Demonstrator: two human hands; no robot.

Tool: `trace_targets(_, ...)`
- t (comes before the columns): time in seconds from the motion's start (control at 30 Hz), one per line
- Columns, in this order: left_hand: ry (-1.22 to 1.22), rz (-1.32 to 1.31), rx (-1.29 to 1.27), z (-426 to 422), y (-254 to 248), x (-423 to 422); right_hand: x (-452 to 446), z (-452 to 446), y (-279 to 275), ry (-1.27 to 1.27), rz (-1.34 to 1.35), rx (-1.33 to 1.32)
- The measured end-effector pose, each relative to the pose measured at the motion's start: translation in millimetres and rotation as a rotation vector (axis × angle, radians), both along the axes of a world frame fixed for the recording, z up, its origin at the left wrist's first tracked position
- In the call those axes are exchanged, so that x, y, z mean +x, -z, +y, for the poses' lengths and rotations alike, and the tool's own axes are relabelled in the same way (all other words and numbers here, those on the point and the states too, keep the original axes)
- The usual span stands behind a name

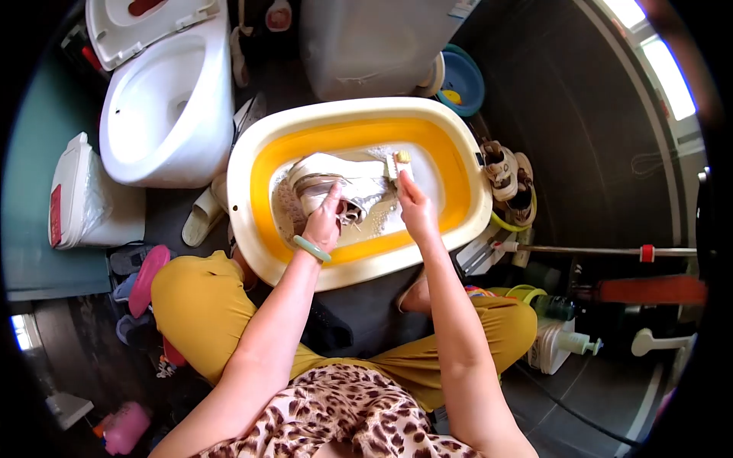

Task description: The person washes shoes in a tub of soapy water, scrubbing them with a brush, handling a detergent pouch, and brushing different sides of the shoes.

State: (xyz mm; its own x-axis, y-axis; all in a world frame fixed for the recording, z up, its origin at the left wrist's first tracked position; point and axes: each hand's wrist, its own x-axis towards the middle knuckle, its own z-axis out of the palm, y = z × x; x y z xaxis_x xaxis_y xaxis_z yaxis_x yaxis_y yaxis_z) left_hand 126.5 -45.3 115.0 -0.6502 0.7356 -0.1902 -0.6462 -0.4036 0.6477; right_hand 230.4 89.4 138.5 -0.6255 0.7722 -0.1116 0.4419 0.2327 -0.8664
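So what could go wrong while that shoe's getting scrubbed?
The wet shoe might slip from the left hand and splash the sudsy water. The brush, in the right hand, could flick suds over the basin's rim. And the bangle on the left wrist might knock against that rim.

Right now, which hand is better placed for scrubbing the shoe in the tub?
Probably the right hand: it already holds the brush, close to the shoe. The left hand grips the shoe, so it seems better suited to steadying.
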Motion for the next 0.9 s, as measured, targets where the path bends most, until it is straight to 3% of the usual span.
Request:
trace_targets(0.07,0.016,-0.095,0.001,-0.1,-8.2,0.9,-0.9,-16.0,-21.4,0.07,0.03,-0.248)
trace_targets(0.13,0.011,-0.136,-0.021,-0.8,-15.7,-0.5,-10.4,-59.4,-17.9,-0.122,0.027,0.071)
trace_targets(0.23,-0.054,-0.15,0.053,0.9,-11.2,-3.8,-13.0,-59.7,-5.6,-0.111,0.245,0.075)
trace_targets(0.37,-0.042,-0.229,0.062,4.5,-8.7,1.1,8.2,-16.0,-16.6,0.079,-0.078,-0.045)
trace_targets(0.43,-0.049,-0.237,0.083,6.1,-11.4,5.9,5.5,-15.7,-9.3,0.152,0.159,-0.172)
trace_targets(0.53,-0.019,-0.24,0.063,3.6,-10.2,0.5,-8.0,-71.7,-9.1,-0.107,0.068,0.139)
trace_targets(0.63,-0.073,-0.251,0.079,5.9,-10.9,1.7,3.0,-61.5,-21.7,-0.146,0.031,-0.018)
trace_targets(0.67,-0.088,-0.225,0.079,6.2,-6.7,1.8,10.1,-41.9,-10.3,-0.122,0.042,0.056)
trace_targets(0.77,-0.001,-0.182,0.033,4.4,1.3,2.6,20.7,-6.5,-1.0,0.063,0.044,-0.027)
trace_targets(0.9,0.0,-0.17,0.031,6.6,-9.8,0.7,6.8,-72.4,-17.0,-0.147,0.045,0.074)
